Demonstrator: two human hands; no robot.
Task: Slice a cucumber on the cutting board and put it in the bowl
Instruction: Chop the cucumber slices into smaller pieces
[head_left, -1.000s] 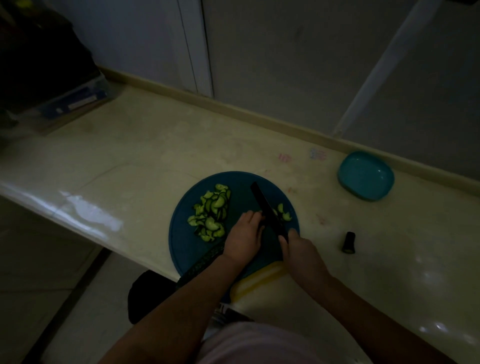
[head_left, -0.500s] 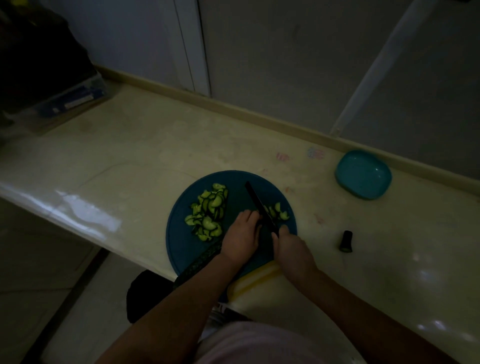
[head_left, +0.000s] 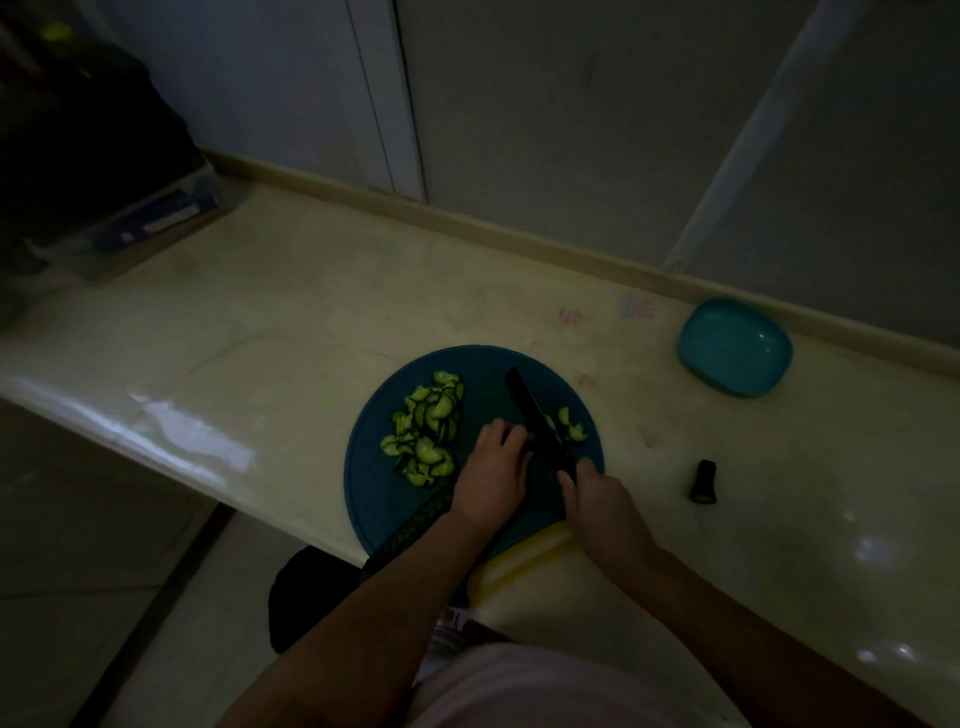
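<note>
Our right hand (head_left: 602, 499) grips the knife (head_left: 535, 415); our left hand's (head_left: 493, 475) fingers curl over the cucumber (head_left: 410, 527). Slices (head_left: 426, 431) pile on the cutting board (head_left: 374, 493), well apart from the far-right bowl (head_left: 735, 347).

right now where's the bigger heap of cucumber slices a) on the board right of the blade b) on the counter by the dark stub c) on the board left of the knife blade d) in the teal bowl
c: the big heap of slices lies on the blue cutting board left of the knife blade; only a few slices sit right of it.
</note>
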